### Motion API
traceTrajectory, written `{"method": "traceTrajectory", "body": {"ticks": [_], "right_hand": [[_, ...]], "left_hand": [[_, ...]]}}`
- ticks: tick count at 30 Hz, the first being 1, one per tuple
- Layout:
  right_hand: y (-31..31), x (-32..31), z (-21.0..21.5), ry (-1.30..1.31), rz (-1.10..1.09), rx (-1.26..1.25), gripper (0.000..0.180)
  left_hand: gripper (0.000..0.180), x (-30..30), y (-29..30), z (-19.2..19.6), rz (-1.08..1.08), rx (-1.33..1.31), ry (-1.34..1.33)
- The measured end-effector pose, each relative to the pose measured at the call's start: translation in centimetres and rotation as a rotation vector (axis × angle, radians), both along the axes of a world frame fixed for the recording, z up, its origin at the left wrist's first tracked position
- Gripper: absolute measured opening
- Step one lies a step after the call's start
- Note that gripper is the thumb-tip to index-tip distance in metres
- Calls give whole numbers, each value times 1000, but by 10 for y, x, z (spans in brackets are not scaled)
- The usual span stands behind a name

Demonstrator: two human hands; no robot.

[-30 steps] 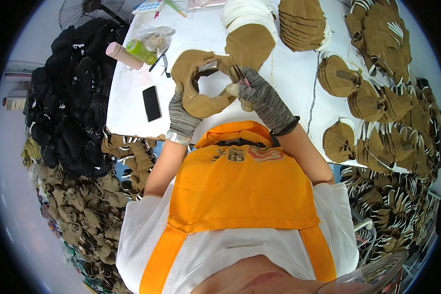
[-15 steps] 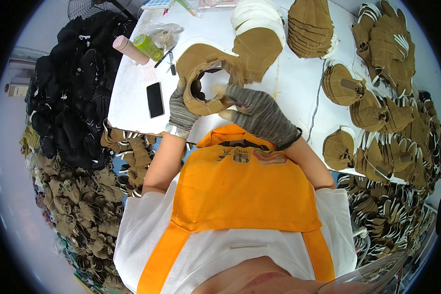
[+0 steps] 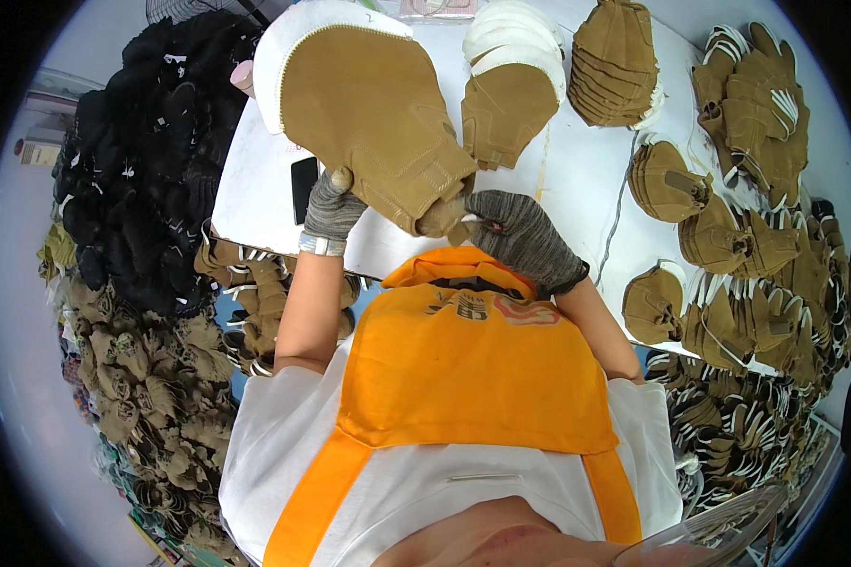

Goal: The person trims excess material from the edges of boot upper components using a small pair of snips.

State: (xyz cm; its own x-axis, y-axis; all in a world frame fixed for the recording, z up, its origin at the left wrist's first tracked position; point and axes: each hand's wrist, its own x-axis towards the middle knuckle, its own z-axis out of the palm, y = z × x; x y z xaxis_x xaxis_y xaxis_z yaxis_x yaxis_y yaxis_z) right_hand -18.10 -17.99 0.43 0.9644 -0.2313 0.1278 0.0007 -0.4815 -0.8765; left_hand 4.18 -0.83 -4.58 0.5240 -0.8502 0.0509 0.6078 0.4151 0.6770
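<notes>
A brown suede shoe upper (image 3: 373, 109) with a white stitched toe edge is raised off the table, its toe end pointing away to the left. My left hand (image 3: 333, 206), in a grey knit glove with bare fingertips, is closed on its left side near the heel end, the thumb on top. My right hand (image 3: 525, 234), gloved the same way, pinches the opening's edge at the near right. Part of its fingers is hidden in the folded material. Just beyond the right hand lies a fanned stack of brown uppers with white edges (image 3: 509, 109).
On the white table (image 3: 577, 198) are a phone (image 3: 303, 184), partly covered pink bottle (image 3: 243, 77), and another stack of uppers (image 3: 615, 66). More brown uppers (image 3: 667, 180) line the right side. A black heap (image 3: 142, 161) and a brown heap (image 3: 151, 378) stand at left.
The upper has turned from showing its round opening to lying top side up, higher and nearer to me, covering the green bottle and pens. My right hand has moved slightly right and down.
</notes>
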Motion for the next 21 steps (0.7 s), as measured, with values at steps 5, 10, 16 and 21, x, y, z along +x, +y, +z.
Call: {"method": "traceTrajectory", "body": {"ticks": [5,10,16,21], "right_hand": [[-9,-7,5,-182,-9,617,18],[-21,-1,11,-86,-370,659,35],[-24,15,-5,-5,-357,732,56],[-29,22,-34,197,-388,906,54]], "left_hand": [[86,7,7,-20,-109,34,30],[90,1,12,-25,-189,134,-48],[90,0,8,-30,-301,106,-39],[65,-8,1,-30,-133,32,368]]}}
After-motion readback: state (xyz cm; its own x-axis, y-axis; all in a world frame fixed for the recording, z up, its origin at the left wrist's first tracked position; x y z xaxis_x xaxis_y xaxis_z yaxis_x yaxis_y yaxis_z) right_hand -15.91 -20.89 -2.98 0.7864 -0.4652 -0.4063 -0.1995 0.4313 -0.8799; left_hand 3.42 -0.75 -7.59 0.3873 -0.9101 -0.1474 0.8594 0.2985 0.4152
